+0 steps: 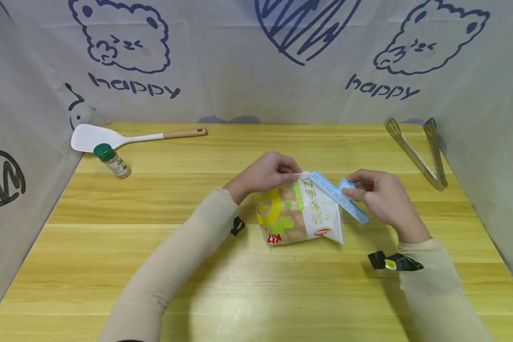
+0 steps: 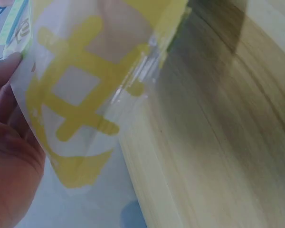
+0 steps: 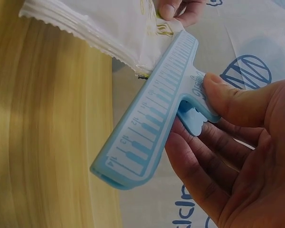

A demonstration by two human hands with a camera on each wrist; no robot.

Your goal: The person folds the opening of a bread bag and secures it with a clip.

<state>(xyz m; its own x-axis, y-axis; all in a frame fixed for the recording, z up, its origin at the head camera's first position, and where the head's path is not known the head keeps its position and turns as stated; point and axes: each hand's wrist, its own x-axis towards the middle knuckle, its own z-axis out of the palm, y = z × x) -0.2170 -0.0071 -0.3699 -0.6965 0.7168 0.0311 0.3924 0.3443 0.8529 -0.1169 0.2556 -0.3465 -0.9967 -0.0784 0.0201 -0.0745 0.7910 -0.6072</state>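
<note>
From the head cam, you've got the snack bag (image 1: pixel 287 209) around the middle of the worktop (image 1: pixel 111 266), your left grip (image 1: pixel 271 173) pinching its upper corner and your right grip (image 1: pixel 382 197) pinching the handle of the light blue clip (image 1: pixel 338 196), which sits at a slant across the white end of the bag. That slant is what I'd watch: the lower white corner pokes out past the clip, so if it bites like this, I'd guess part of the edge goes unheld. Spatula (image 1: pixel 138 138), green-capped jar (image 1: pixel 118 166) and tongs (image 1: pixel 414 156) are well apart from your hands, so no snag risk there imo. Left wrist cam is mostly bag and worktop; your thumb is on the plastic near the clip, but the hand is cut off by the frame, so take my read on that hold loosely. The plastic looks thin and slick, so a hard tug could slip it free or crease it. Right wrist cam has your thumb and fingers on opposite sides of the handle, with the clip's near end sticking out past the bag. I can't tell if plastic is actually between the jaws; ease off too soon and it might miss or catch just a corner.
</note>
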